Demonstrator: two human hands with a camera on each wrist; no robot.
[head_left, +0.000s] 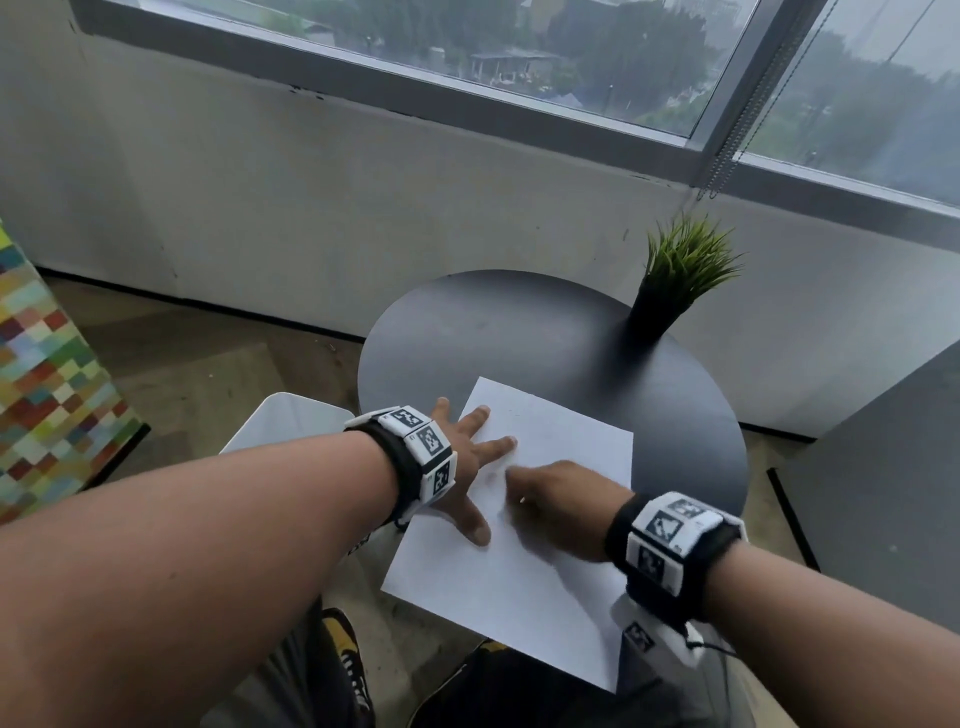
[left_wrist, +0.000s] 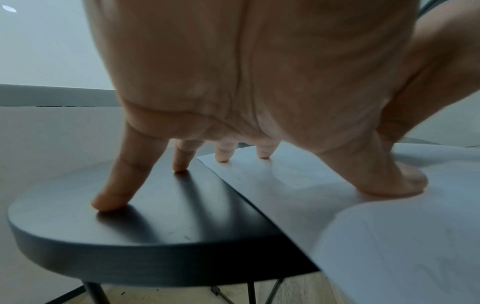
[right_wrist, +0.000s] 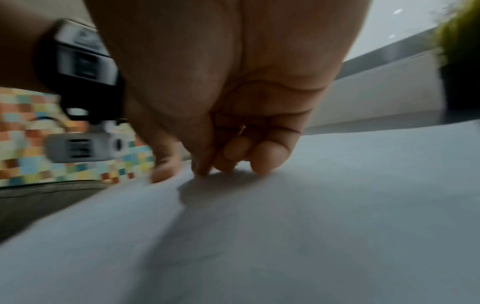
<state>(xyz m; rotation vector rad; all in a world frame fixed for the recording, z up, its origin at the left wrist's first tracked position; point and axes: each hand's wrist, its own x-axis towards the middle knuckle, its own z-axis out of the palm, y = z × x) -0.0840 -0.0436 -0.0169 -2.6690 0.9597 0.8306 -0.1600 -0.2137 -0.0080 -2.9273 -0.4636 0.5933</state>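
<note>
A white sheet of paper (head_left: 545, 571) lies on a round black table (head_left: 519, 332) and overhangs its near edge. My left hand (head_left: 470, 467) is spread flat at the sheet's left edge. In the left wrist view the left hand (left_wrist: 246, 102) has its thumb and two fingers pressing the paper (left_wrist: 389, 236), while the other two fingertips rest on the bare table (left_wrist: 168, 216). My right hand (head_left: 556, 499) sits on the middle of the sheet. In the right wrist view the right hand (right_wrist: 233, 102) has curled fingers whose tips touch the paper (right_wrist: 311, 205); it holds nothing.
A green grass plant in a black pot (head_left: 675, 275) stands at the table's far right, blurred in the right wrist view (right_wrist: 459, 61). A white seat (head_left: 280, 421) is left of the table, a multicoloured checked panel (head_left: 41, 395) further left, a grey cabinet (head_left: 883, 493) right.
</note>
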